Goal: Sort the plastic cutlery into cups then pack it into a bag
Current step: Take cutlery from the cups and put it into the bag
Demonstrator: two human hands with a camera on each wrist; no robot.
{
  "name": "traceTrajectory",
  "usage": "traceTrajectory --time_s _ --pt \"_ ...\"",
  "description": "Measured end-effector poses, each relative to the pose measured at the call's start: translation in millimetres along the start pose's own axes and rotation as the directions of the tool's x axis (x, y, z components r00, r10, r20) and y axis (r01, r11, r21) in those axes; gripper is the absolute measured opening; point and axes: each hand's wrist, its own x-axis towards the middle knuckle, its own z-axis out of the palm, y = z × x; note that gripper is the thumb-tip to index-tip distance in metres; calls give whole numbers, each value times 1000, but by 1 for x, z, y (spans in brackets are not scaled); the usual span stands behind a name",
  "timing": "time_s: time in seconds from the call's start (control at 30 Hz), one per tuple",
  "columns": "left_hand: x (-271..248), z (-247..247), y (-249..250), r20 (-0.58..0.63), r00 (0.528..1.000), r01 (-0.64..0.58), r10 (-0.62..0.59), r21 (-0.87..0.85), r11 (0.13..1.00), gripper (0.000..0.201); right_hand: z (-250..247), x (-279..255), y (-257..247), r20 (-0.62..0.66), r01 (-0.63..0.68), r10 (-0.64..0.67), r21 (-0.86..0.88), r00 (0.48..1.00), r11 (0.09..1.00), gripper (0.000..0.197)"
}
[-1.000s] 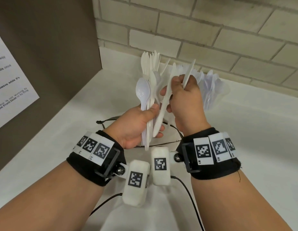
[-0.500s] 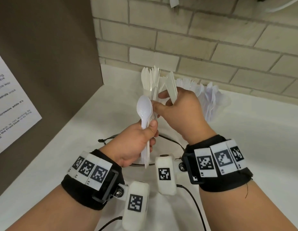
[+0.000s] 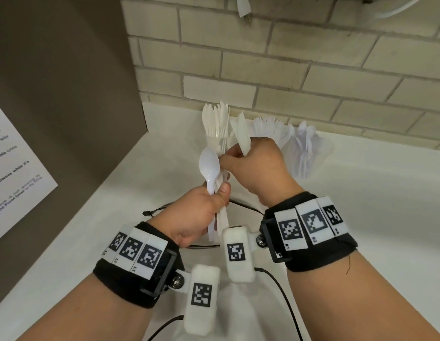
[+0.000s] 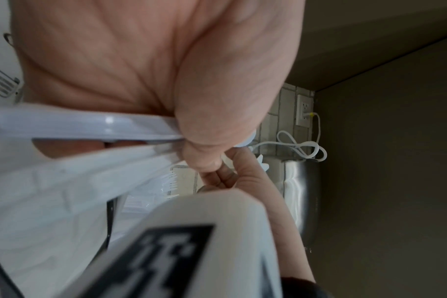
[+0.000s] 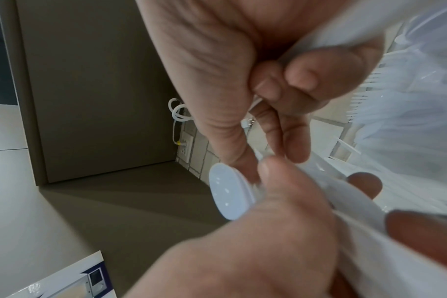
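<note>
— Over the white surface (image 3: pixel 361 217), we hold a bunch of cutlery (image 3: pixel 217 193) upright in our left hand (image 3: pixel 196 217), thumb and fingers curled round the handles, the one spoon (image 3: pixel 209 166) bowl-up at the front.

— And our right hand (image 3: pixel 258 168)?

— Its thumb and forefinger pinch at the top of the bunch, just beside the spoon's bowl, while the other fingers are curled round a couple of knives (image 3: pixel 242 134) that stand up out of the fist. The right wrist view shows the pinch; what exact piece it has, we cannot tell.

— Where does it all go?

— Three clear cups stand against the brick wall (image 3: pixel 312 70): the knife cup (image 3: pixel 216 139) on the left, the fork cup (image 3: pixel 270 129) partly behind our right hand, the spoon cup (image 3: pixel 310 153) on the right. No bag is in view.

— How do we judge the handling?

— Very light, thin, smooth plastic; the pieces look likely to slide against one another, so a loose grip may let the bunch fan out or drop. The handles should flex a little and could snap if bent hard. We would take each piece by the handle near the neck, draw it straight up out of the bunch, and keep the left thumb pressed across the rest.

— And the cups?

— Light too, we judge, and top-heavy when full; pieces want lowering in, not tossing.
</note>
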Motion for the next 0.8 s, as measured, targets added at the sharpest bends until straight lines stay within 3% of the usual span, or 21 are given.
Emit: traceTrajectory --time_s 0.07,0.17,0.3,0.47,0.57,0.63,0.7,0.8 --pt "1 1 -3 -17 1000 -15 15 18 1000 27 0 0 1 -2 16 -16 6 1000 1000 30" --pt "2 1 -5 -13 1000 -16 16 16 1000 33 -2 -1 0 30 17 -18 18 999 1000 26" --pt "0 2 -5 9 1000 2 -1 -73 997 21 -2 0 3 69 -61 55 92 996 994 27" --pt "1 3 -7 65 998 11 -3 -131 991 22 2 0 4 79 11 -13 16 997 1000 22" --pt "-1 1 -5 120 993 39 -12 -221 974 20 -1 0 2 140 -118 94 181 986 976 16" --pt "-2 -2 -7 126 992 31 5 -284 958 33 -6 -3 -1 193 -205 148 322 970 924 17" --pt "1 -5 -10 114 993 27 13 -345 938 53 -9 -7 -3 227 -235 149 421 962 876 15" --pt "3 -5 -12 103 995 32 13 -426 904 54 -9 -11 -5 237 -242 141 479 961 844 13"
